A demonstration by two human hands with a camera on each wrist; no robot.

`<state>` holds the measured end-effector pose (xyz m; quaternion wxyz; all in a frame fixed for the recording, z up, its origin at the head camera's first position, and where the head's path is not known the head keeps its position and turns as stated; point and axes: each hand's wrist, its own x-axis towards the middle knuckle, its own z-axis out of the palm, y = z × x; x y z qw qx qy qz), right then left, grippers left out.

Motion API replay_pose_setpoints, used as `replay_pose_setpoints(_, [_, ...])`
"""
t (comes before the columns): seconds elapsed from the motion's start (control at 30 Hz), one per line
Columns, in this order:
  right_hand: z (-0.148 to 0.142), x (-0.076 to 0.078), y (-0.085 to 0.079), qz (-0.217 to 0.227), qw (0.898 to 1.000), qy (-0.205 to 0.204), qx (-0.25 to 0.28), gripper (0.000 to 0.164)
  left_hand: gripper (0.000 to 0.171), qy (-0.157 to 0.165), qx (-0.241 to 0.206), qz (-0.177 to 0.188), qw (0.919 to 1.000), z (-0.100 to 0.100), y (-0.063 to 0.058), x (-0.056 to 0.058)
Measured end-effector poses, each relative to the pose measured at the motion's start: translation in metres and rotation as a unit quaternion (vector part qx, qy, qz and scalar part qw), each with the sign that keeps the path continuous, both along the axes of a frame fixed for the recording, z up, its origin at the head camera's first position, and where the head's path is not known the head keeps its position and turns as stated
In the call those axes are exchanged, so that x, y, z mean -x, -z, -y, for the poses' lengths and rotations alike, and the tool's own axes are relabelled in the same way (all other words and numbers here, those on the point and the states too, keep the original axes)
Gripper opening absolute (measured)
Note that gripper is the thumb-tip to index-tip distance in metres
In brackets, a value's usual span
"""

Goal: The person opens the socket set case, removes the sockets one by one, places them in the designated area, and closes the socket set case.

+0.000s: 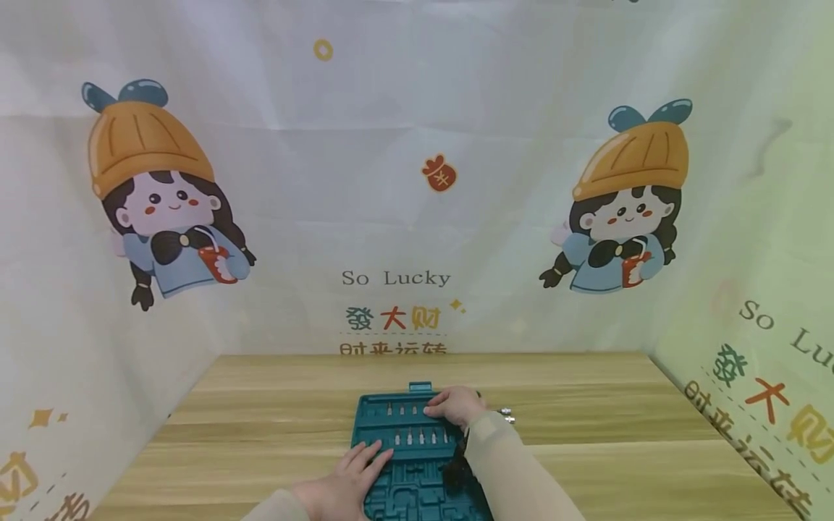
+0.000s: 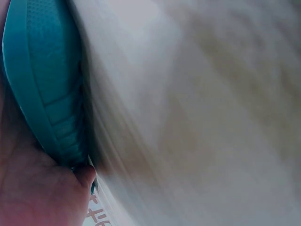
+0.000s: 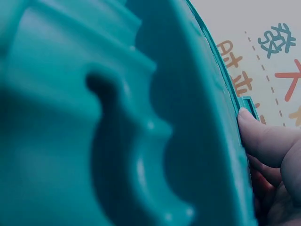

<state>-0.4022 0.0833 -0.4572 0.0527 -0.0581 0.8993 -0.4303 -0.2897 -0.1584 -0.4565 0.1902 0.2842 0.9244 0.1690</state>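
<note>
A teal plastic tool case point(image 1: 381, 454) lies spread on the wooden table. Two rows of small metal bits point(image 1: 410, 437) stand in its far half; the near half shows moulded recesses. My left hand point(image 1: 345, 477) rests on the case's left side with fingers spread straight over it; the left wrist view shows that hand against the case's teal side point(image 2: 51, 94). At the right end of the upper row, my right hand point(image 1: 459, 407) pinches a bit mostly hidden by the fingertips. In the right wrist view, its thumb point(image 3: 265, 141) overlaps the case rim close to the latch.
Small silvery metal pieces point(image 1: 507, 415) lie on the table just right of my right hand. A teal latch point(image 1: 420, 386) sticks out from the far edge of the case. Printed cloth point(image 1: 391, 217) hangs behind the table point(image 1: 274, 420) and along both sides.
</note>
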Motion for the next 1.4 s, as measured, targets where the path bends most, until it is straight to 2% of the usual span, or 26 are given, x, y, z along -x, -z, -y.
replay_pose_setpoints(0.17, [0.006,-0.005,-0.004,0.027,0.999,0.008,0.022,0.012,0.099,0.004,-0.013,-0.004,0.9999,0.004,0.004,0.0])
replay_pose_setpoints(0.27, [0.01,-0.006,-0.005,0.038,0.998,0.025,0.032,0.011,0.098,0.008,-0.006,-0.013,0.9999,0.003,0.003,0.0])
replay_pose_setpoints(0.4, [0.012,-0.006,-0.001,0.044,0.997,0.046,0.051,0.009,0.097,0.005,0.008,-0.008,0.9999,0.002,0.0,-0.002])
replay_pose_setpoints(0.57, [0.011,-0.007,0.005,0.04,0.995,0.044,0.078,0.011,0.096,0.0,0.007,-0.001,1.0,0.001,0.001,-0.004])
replay_pose_setpoints(0.77, [0.009,-0.016,-0.002,0.018,0.998,0.029,0.045,0.013,0.098,-0.002,-0.008,0.003,1.0,0.001,0.004,-0.004])
replay_pose_setpoints(0.93, [0.009,-0.015,-0.003,0.026,0.998,0.034,0.042,0.013,0.095,0.002,-0.003,-0.001,1.0,-0.001,0.001,-0.007])
replay_pose_setpoints(1.03, [0.01,-0.011,-0.001,0.027,0.996,0.038,0.079,0.015,0.095,0.008,-0.002,-0.01,0.9999,0.0,0.0,-0.007])
replay_pose_setpoints(1.2, [0.006,-0.008,0.0,0.029,0.988,-0.001,0.149,0.019,0.102,0.0,-0.003,-0.01,0.9999,0.001,-0.001,-0.004])
replay_pose_setpoints(1.4, [-0.004,-0.013,-0.008,0.017,0.992,-0.05,0.111,0.016,0.104,-0.005,-0.019,0.002,0.9998,0.002,0.005,0.001])
